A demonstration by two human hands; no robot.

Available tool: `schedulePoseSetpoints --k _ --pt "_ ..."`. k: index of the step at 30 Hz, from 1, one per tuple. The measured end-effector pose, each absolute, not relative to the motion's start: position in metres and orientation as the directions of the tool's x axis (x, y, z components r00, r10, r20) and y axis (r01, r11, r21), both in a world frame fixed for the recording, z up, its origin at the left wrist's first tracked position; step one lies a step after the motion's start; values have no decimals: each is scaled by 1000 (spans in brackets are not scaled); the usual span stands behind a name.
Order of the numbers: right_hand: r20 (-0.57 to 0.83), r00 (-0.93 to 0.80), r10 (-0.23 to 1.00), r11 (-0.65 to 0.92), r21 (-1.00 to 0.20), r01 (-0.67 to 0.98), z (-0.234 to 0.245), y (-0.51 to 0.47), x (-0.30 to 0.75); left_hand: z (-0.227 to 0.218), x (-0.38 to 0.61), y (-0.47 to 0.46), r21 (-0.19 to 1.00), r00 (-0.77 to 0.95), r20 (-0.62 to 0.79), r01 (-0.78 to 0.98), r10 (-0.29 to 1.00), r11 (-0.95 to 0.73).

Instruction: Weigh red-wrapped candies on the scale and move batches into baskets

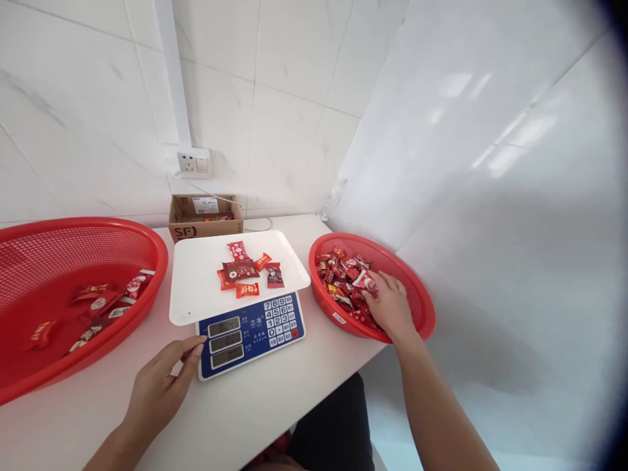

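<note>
A weighing scale (250, 337) with a white pan and blue keypad stands on the table. Several wrapped candies in red and dark red (241, 269) lie on its pan (196, 291). At the scale's left edge, beside the displays, is my left hand (164, 376); its thumb and forefinger are pinched together and touch the edge, and anything between them is hidden. My right hand (391, 304) reaches into the right red basket (424, 304), closed on a red-and-white wrapped candy (366, 282). Many more wrapped candies (341, 275) lie around and under its fingers.
On the left stands a larger red basket (159, 252) holding several wrapped candies (95, 304). Behind the scale, a cardboard box (210, 227) sits below a wall socket (193, 163). A shiny white wall panel (466, 216) borders the right basket. The table (275, 392) ends at the front.
</note>
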State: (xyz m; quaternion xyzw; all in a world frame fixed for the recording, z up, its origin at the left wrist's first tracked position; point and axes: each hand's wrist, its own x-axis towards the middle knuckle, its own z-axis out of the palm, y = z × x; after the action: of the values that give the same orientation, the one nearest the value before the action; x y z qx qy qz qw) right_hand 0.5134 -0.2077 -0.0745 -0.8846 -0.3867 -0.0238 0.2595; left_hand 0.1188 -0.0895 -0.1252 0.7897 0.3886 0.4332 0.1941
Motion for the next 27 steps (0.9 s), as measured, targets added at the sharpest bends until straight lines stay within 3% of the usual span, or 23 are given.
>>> schedulePoseSetpoints --k 2,4,7,13,21,27 --pt "203 579 789 -520 -280 807 -74 -202 510 -126 118 -89 646 332 522 447 785 -619" --pt "36 419 907 -405 -195 893 -73 -197 508 -129 117 -89 646 356 503 450 788 -616" --pt "-142 267 953 -294 -229 928 -69 -191 505 -134 115 -87 642 385 482 456 787 -617" --pt "-170 267 949 -293 -151 944 -63 -178 501 -136 114 -86 648 391 474 452 789 -613" --pt "-95 331 939 -338 -64 939 -56 -169 507 -136 116 -88 694 358 494 386 792 -607" --pt "183 488 853 -469 -138 872 -19 -165 496 -136 115 -91 700 379 498 355 780 -619"
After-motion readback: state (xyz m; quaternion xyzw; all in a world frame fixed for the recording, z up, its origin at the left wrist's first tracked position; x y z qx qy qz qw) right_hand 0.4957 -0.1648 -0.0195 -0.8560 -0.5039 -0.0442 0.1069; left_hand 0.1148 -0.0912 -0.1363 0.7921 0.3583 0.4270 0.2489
